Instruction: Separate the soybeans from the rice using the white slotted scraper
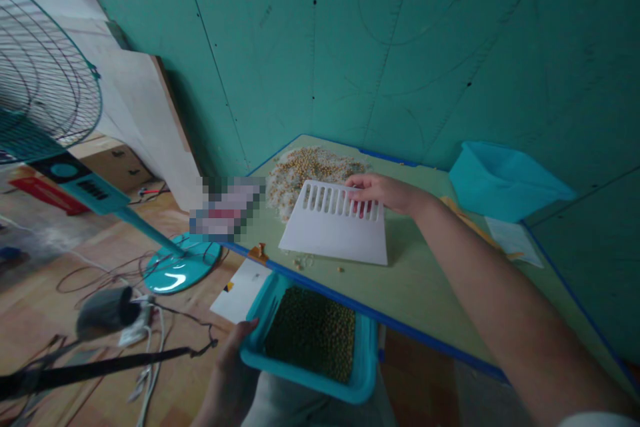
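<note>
My left hand (pixel 233 370) grips the left side of a turquoise plastic basket (pixel 367 363), thumb over the rim. The basket is just below the table's front edge, over my lap, and has many small round beans (pixel 320 333) inside. On the table my right hand (pixel 383 195) is closed on the slotted upper edge of a flat white plastic board (pixel 333 233). Some of its fingers pass behind the slots. Behind the board lies a pile of tan beans mixed with white grains (pixel 313 163). A few loose bits (pixel 300 263) lie in front of it.
A turquoise bin (pixel 505 180) stands at the table's right back, beside a white paper (pixel 515 240). A blurred-out packet (pixel 227 210) lies at the left edge. Left of the table (pixel 425 280) are a standing fan (pixel 183 263), cables and a dark cylinder (pixel 107 313). A green wall rises behind.
</note>
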Demonstrator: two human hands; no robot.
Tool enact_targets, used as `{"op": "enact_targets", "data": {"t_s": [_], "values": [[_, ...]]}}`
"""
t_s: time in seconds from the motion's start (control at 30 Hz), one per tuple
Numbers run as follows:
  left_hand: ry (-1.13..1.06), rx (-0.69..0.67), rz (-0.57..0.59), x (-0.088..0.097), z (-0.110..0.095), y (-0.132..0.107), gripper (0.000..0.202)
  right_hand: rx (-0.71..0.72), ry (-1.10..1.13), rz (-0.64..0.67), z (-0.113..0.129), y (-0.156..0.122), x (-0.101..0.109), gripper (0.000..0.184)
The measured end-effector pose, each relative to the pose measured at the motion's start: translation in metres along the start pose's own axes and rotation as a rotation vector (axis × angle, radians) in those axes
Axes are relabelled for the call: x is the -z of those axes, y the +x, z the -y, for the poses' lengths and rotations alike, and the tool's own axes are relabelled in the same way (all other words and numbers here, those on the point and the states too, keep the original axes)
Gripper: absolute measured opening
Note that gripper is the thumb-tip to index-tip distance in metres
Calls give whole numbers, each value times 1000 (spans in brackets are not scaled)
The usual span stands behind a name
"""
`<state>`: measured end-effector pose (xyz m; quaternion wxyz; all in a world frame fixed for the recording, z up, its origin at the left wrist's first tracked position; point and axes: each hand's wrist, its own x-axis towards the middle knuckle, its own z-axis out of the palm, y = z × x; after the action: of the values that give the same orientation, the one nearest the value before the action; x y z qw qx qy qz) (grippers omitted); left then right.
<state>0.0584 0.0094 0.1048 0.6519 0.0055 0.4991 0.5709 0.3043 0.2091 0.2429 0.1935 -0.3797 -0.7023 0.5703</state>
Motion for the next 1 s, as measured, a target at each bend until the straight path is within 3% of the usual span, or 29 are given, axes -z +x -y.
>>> {"op": "enact_targets", "data": {"t_s": [0.33,0.73,1.0], "values": [[24,-25,5,5,3,4,24,-72,30,-61,-7,4,3,3],[57,-22,-34,5,2,3,14,-81,53,43,-13,8,-4,6],[25,-3,-12,3,2,4,20,-59,27,65,-10,8,-10,6]]}}
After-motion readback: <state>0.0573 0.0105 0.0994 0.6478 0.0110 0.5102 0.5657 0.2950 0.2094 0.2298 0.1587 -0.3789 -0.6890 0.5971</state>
